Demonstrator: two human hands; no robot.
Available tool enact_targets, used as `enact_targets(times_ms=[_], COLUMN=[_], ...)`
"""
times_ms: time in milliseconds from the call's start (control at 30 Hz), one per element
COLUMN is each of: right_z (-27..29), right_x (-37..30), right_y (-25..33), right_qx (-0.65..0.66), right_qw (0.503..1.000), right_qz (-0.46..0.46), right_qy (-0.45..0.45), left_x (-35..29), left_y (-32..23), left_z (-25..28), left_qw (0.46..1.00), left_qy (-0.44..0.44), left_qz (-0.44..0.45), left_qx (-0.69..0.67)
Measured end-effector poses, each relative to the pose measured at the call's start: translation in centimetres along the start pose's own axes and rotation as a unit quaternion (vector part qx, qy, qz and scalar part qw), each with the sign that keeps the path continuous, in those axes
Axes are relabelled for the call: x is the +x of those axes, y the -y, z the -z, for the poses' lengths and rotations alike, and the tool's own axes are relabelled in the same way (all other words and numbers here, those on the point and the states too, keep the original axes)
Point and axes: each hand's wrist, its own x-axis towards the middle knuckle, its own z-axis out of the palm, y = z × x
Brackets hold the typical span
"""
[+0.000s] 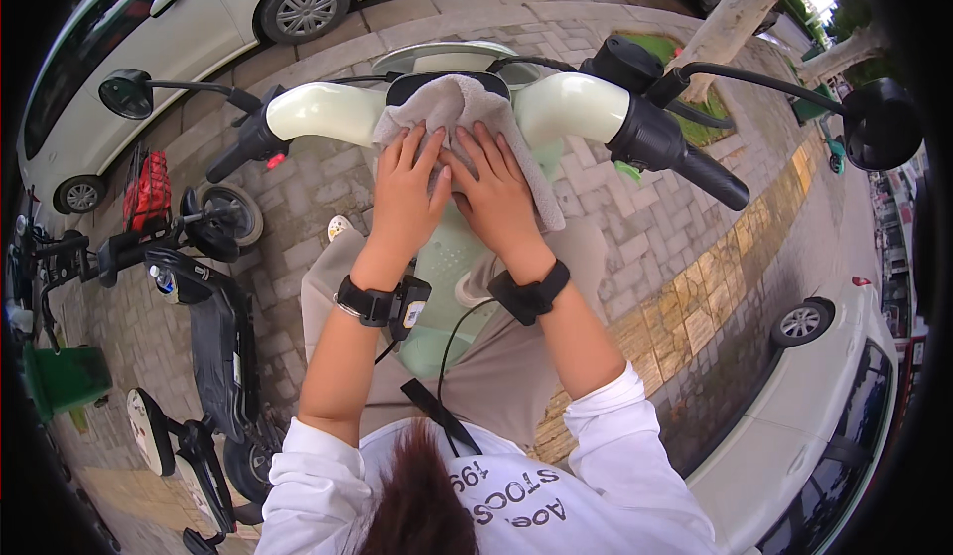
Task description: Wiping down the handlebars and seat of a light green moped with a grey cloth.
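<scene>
A grey cloth (pixel 450 101) is draped over the middle of a pale green scooter's handlebar (pixel 333 115), covering part of the dark display there. My left hand (pixel 407 188) lies flat on the cloth's left half, fingers stretched out and slightly apart. Beside it, my right hand (pixel 493 190) presses flat on the right half, its fingers also extended. The two thumbs are close together near the middle. One corner of the cloth hangs down past my right hand. Black bands circle both wrists, and a thin cable runs from the right one.
Black grips and mirrors (pixel 884 124) stick out on both sides of the handlebar. A white car (pixel 189 34) stands at the far left, another (pixel 794 436) at the lower right. Parked scooters (pixel 220 346) and a green bin (pixel 68 378) are on the left. A tree trunk (pixel 737 19) rises at the far right.
</scene>
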Motion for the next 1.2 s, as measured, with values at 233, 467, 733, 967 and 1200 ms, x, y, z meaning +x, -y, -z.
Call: enact_targets(times_ms=[233,467,733,967,1200], right_z=[0.3,-0.7,-2.3,-3.0,-0.8], right_x=[1.2,3.3,3.3,-0.8,2.9], right_y=[-1.7,-0.8,-0.6,1.9,0.4], right_qx=[-0.026,-0.092,-0.108,-0.046,0.083], right_qw=[0.997,0.994,0.99,0.996,0.995], right_qz=[0.06,0.051,0.052,0.013,0.006], right_qy=[-0.047,-0.042,-0.079,-0.069,-0.054], left_x=[3.8,5.2,4.8,0.0,2.9], left_y=[-1.2,1.9,3.2,1.9,3.6], left_z=[0.3,-1.8,-0.5,-0.1,0.3], left_qw=[0.999,0.984,0.989,0.995,0.996], left_qy=[0.009,-0.04,-0.016,0.026,0.03], left_qz=[0.001,-0.045,-0.061,-0.026,-0.056], left_qx=[-0.05,0.165,0.136,0.088,0.054])
